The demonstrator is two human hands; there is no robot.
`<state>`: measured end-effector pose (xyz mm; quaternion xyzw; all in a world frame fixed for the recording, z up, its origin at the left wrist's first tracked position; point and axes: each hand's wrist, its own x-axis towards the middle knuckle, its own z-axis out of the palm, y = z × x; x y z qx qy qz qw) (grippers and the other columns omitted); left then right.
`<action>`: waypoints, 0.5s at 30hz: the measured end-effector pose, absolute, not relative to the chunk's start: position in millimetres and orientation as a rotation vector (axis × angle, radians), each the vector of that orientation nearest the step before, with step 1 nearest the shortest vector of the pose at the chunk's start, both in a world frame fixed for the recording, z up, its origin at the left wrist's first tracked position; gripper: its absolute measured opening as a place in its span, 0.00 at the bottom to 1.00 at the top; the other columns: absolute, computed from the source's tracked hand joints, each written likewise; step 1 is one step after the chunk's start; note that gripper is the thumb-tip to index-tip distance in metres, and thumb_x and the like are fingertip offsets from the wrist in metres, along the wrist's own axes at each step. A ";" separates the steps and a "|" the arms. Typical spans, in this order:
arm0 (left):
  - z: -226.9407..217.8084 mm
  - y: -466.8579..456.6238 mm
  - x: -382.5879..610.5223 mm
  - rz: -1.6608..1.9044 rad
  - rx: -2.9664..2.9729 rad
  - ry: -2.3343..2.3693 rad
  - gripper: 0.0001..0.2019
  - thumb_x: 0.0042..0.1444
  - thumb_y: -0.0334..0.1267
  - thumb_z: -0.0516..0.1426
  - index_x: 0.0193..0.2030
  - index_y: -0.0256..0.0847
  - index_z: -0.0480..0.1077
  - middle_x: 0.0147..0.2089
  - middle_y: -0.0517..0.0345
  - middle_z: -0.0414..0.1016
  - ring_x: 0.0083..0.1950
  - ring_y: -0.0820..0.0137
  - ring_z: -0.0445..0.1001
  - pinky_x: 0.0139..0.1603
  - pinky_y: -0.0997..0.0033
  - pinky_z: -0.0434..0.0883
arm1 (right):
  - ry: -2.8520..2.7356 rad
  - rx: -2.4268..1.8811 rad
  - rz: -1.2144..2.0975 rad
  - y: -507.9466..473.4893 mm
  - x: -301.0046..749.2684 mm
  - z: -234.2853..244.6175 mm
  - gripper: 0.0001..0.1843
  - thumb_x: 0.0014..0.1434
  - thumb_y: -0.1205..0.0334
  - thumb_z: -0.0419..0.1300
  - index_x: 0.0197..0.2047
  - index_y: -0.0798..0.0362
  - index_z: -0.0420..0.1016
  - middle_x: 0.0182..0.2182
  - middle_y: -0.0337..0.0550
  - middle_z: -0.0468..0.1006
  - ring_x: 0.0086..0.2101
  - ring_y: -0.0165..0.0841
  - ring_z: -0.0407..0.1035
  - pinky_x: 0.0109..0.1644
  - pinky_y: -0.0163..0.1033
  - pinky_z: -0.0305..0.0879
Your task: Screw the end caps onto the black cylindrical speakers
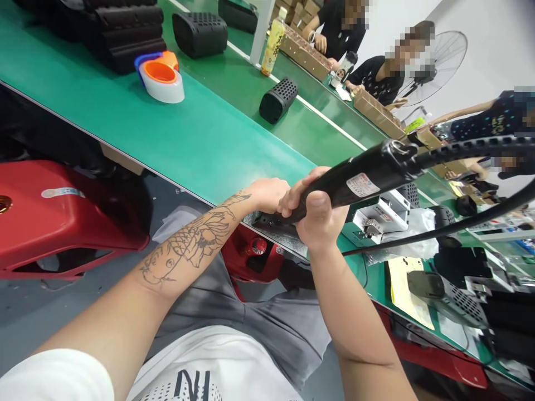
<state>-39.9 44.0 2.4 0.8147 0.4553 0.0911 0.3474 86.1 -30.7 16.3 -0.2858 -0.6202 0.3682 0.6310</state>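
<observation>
My right hand [324, 223] is wrapped around a black electric screwdriver [346, 178] with a white label. The tool is tilted, its cable end up and to the right, its lower end down by my left hand. My left hand [270, 195] is closed at the bench's near edge, close to the tool's lower end. What its fingers hold is hidden. Under both hands lies a dark metal-looking piece [288, 236], mostly covered, so I cannot make out its kind.
On the green bench [200, 139] stand a tape dispenser [161, 78], black perforated speaker-like housings [279, 100] and a yellow-labelled bottle [273, 42]. A metal fixture [382, 214] and a yellow sheet [407, 289] lie right. The screwdriver's cable [468, 150] arcs rightward. Red stools [62, 217] stand below; several people work opposite.
</observation>
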 end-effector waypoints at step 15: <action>3.9 44.9 -37.9 0.162 2.084 1.091 0.07 0.62 0.41 0.75 0.34 0.46 0.87 0.38 0.49 0.91 0.54 0.44 0.96 0.62 0.53 0.87 | -1.494 -0.467 1.026 -30.9 94.5 8.0 0.23 0.70 0.39 0.84 0.49 0.41 0.80 0.25 0.27 0.78 0.19 0.31 0.71 0.29 0.42 0.80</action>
